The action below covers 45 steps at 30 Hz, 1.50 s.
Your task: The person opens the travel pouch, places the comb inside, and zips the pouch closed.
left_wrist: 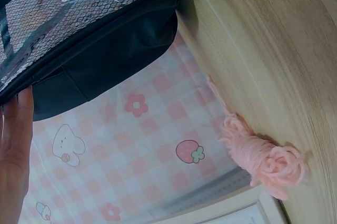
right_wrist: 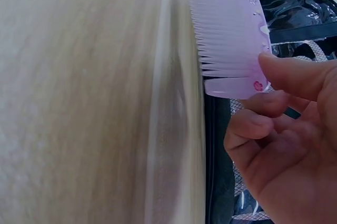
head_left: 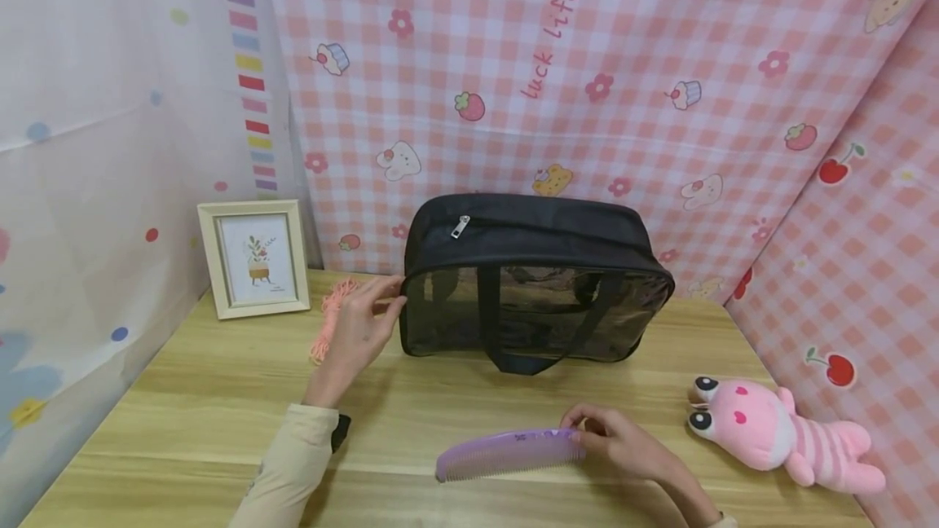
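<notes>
A black bag (head_left: 521, 226) with see-through front, strap handle and silver zipper pull (head_left: 460, 226) stands upright on the table. My left hand (head_left: 361, 320) touches the bag's left edge; in the left wrist view its fingers (left_wrist: 18, 124) lie fairly straight against the dark side panel. My right hand (head_left: 623, 438) pinches one end of a purple comb (head_left: 506, 451), held in front of the bag with its teeth toward me. The right wrist view shows the thumb on the comb (right_wrist: 231, 34) near a small red flower mark, other fingers curled beneath.
A bundle of pink yarn (head_left: 333, 316) lies left of the bag, partly behind my left hand. A cream picture frame (head_left: 254, 259) stands at the back left. On the right lies a pink plush toy (head_left: 785, 430). Patterned cloths (head_left: 440, 47) hang around the wooden table (head_left: 183, 406).
</notes>
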### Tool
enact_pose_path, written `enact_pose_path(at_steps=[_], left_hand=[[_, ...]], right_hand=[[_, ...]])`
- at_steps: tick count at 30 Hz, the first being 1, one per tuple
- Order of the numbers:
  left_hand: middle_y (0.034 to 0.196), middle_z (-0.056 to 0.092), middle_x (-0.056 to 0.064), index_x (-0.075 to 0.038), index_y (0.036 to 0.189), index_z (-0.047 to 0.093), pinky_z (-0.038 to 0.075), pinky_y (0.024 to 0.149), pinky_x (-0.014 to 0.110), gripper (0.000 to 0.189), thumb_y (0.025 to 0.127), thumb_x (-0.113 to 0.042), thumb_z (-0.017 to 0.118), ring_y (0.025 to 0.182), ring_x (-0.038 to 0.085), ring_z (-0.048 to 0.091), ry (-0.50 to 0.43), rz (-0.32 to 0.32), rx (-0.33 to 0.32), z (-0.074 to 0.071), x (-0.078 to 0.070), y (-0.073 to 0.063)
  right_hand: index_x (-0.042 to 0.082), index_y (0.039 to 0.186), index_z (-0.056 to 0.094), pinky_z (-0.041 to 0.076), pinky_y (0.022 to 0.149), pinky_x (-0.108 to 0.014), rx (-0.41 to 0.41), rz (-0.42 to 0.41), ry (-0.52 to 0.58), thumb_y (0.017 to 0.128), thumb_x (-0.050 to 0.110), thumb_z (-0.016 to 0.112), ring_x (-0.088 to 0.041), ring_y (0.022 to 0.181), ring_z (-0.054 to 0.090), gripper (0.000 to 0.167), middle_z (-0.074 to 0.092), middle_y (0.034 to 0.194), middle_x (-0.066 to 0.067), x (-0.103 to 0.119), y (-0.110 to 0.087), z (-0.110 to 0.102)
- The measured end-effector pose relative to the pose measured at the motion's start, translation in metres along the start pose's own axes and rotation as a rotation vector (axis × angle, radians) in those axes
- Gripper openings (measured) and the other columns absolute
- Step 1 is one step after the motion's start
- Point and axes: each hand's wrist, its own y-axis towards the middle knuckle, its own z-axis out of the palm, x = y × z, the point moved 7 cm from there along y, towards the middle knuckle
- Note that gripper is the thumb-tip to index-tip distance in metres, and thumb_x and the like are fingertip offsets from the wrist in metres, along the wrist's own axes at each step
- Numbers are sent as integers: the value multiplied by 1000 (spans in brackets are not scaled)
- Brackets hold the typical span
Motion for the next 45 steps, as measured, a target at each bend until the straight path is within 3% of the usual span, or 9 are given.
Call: enact_pose_path(at_steps=[8, 14, 22, 26, 33, 38, 45], left_hand=[[102, 66, 12, 1, 109, 67, 58, 70, 29, 24, 85, 5, 66, 87, 22, 65, 4, 1, 5, 0, 1, 0], [103, 66, 13, 0, 110, 67, 58, 71, 29, 24, 86, 5, 66, 88, 22, 65, 19, 3, 8, -1, 2, 0], [103, 66, 12, -1, 111, 66, 58, 70, 27, 26, 86, 4, 67, 88, 21, 65, 35, -7, 15, -2, 4, 0], [103, 66, 13, 0, 111, 66, 58, 70, 28, 26, 85, 5, 67, 89, 21, 65, 29, -1, 7, -3, 3, 0], [102, 66, 13, 0, 110, 67, 58, 70, 27, 25, 85, 5, 67, 88, 21, 65, 34, 11, 8, -3, 3, 0], [101, 66, 12, -1, 111, 66, 58, 70, 28, 26, 85, 5, 67, 88, 21, 65, 24, 3, 13, -1, 3, -1], [100, 66, 11, -2, 109, 67, 58, 70, 28, 25, 86, 5, 67, 88, 20, 65, 18, -1, 19, 1, 3, -2]], right_hand=[[5, 105, 61, 42, 50, -20, -28, 43, 64, 97, 5, 52, -1, 64, 45, 13, 55, 78, -8, 3, 0, -6], [3, 107, 60, 42, 47, -22, -56, 45, 113, 98, 5, 50, -3, 61, 45, 14, 52, 75, -16, 9, 2, -9], [0, 107, 61, 44, 45, -30, -158, 60, 156, 96, 4, 53, -10, 59, 48, 14, 56, 77, -14, 20, 3, -20], [-1, 106, 62, 43, 43, -36, -211, 32, 165, 95, 2, 55, -11, 58, 49, 14, 57, 75, -11, 27, 4, -26], [-4, 105, 64, 41, 42, -31, -269, -20, 194, 92, -3, 56, -9, 58, 49, 15, 59, 75, -8, 41, 1, -33], [-5, 106, 64, 42, 45, -28, -297, 18, 191, 92, -1, 57, -8, 59, 49, 16, 58, 72, -5, 44, -1, -39], [-2, 107, 65, 40, 46, -29, -343, 87, 154, 94, 5, 58, -14, 58, 45, 17, 51, 68, -12, 54, -7, -54]])
